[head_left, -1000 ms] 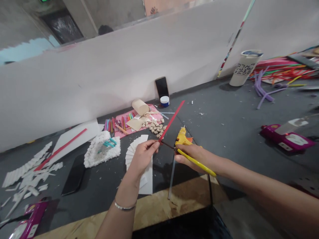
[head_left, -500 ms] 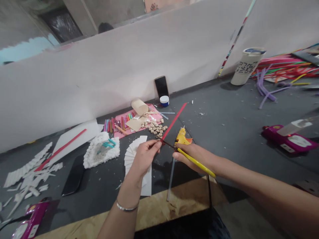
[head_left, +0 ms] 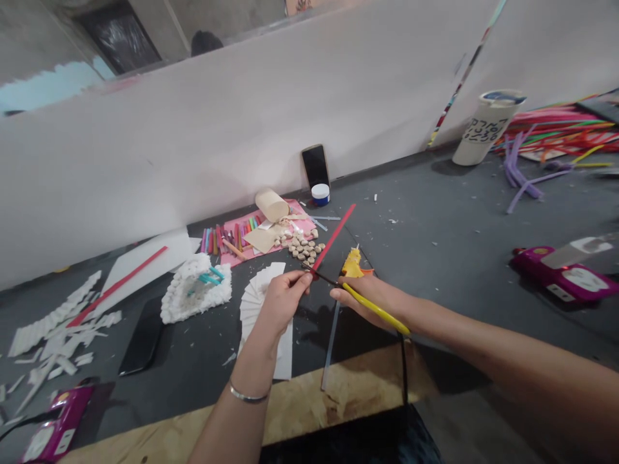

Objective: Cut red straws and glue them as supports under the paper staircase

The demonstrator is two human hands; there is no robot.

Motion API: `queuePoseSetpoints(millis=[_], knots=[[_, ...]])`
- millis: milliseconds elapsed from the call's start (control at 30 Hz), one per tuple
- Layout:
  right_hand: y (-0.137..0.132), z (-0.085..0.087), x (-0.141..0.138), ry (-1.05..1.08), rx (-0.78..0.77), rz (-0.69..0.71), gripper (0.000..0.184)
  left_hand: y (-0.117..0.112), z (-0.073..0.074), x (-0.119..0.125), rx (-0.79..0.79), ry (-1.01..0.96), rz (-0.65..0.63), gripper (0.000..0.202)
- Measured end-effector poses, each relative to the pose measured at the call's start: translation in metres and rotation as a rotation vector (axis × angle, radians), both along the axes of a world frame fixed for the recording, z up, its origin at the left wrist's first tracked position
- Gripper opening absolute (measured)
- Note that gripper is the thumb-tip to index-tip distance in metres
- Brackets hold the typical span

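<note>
My left hand pinches a red pipe cleaner near its lower end; the rest slants up and away to the right. In my right hand are yellow-handled pliers, whose dark jaws reach left to the pipe cleaner beside my left fingertips. Whether the jaws are closed on it I cannot tell. Just beyond my right hand lies a yellow glue gun, partly hidden, with a clear glue stick pointing toward the table's front edge. Fanned white strips lie under my left hand.
Small wooden discs, a pink sheet and a white jar sit further back. To the left are a white fluffy piece, a phone and another red pipe cleaner. A tumbler and purple power strip stand right.
The red pipe cleaner's far end has shifted slightly left and lower. The pliers' handle has swung in a little, and my hands stay nearly in place.
</note>
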State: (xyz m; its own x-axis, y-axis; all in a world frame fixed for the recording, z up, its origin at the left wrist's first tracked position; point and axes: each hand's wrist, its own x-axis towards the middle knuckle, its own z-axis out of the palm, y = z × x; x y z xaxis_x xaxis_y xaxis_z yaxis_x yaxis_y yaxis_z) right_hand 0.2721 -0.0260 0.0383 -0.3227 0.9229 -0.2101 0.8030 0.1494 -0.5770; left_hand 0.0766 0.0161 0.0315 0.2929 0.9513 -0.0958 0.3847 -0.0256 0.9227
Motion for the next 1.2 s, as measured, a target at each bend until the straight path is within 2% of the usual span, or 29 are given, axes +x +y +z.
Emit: queuePoseSetpoints(millis=[167, 467, 700, 1200], knots=[[0.001, -0.002, 0.003, 0.003, 0.068, 0.035, 0.049, 0.000, -0.001, 0.001, 0.011, 0.020, -0.005, 0.037], [0.003, -0.003, 0.005, 0.039, -0.027, 0.067, 0.050, 0.000, 0.006, 0.001, 0.036, 0.038, 0.008, 0.039], [0.007, -0.002, -0.001, 0.016, -0.008, 0.023, 0.051, 0.001, 0.003, -0.002, 0.045, 0.051, 0.011, 0.038], [0.010, -0.004, -0.006, -0.009, 0.015, 0.044, 0.048, -0.002, 0.002, -0.006, 0.066, 0.071, 0.047, 0.038]])
